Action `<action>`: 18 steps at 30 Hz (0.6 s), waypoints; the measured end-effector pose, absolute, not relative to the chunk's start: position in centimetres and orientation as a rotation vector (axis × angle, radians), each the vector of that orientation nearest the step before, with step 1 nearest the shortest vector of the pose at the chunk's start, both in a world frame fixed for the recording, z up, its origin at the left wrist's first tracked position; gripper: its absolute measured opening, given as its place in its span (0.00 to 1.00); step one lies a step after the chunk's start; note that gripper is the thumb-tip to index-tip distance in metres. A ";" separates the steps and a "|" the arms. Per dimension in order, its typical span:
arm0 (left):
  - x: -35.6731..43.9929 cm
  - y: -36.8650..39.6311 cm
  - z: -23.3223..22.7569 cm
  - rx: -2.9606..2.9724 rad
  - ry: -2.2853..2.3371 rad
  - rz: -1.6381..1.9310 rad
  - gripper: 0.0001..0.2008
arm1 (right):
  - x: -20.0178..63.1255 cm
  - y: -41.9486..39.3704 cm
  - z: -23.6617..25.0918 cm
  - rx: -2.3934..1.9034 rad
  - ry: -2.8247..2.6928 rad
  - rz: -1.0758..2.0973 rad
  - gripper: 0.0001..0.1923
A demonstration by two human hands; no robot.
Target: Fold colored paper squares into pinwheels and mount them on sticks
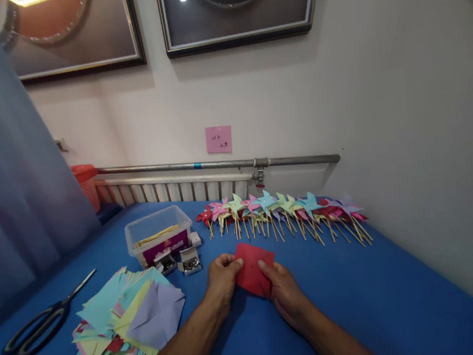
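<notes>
A red paper square (254,269) sits just above the blue table (381,292), held between both hands. My left hand (222,279) pinches its left edge with fingertips on top. My right hand (284,291) grips its right lower side, thumb on the paper. Behind the paper lies a long row of finished paper pinwheels on wooden sticks (281,212), in pink, green, blue, purple and red.
A messy stack of coloured paper squares (127,322) lies at the left, with black scissors (41,324) beyond it. A clear plastic box (159,235) holds sticks; two small open boxes of pins (181,262) stand before it. A radiator and wall close the back.
</notes>
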State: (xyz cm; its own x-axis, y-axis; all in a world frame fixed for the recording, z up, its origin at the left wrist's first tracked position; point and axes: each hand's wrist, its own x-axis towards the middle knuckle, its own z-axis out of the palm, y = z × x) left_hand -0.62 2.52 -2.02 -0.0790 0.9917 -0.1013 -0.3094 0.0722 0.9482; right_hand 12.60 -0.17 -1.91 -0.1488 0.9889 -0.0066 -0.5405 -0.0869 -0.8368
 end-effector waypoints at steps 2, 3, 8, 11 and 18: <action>-0.8 2.7 -1.8 0.888 1.099 1.320 0.17 | 12.6 -0.1 -2.2 -0.782 -0.804 1.552 0.18; -0.8 2.8 -1.8 0.897 1.108 1.314 0.17 | 12.6 0.0 -2.3 -0.799 -0.791 1.548 0.17; -0.8 3.0 -1.8 0.939 1.135 1.348 0.16 | 12.8 0.1 -2.8 -0.851 -0.796 1.535 0.17; -0.9 3.0 -1.8 0.953 1.146 1.351 0.15 | 13.0 0.3 -3.1 -0.876 -0.841 1.549 0.18; -0.7 2.8 -2.1 1.034 1.153 1.332 0.14 | 13.3 0.0 -2.9 -0.859 -0.819 1.532 0.17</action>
State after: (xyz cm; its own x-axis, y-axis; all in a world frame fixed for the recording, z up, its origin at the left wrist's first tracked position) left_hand -0.70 2.84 -2.10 -0.0821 0.9964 -0.0226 -0.1654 0.0087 0.9862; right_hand 13.31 0.04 -2.95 -0.0920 0.9924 -0.0813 -0.4833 -0.1158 -0.8678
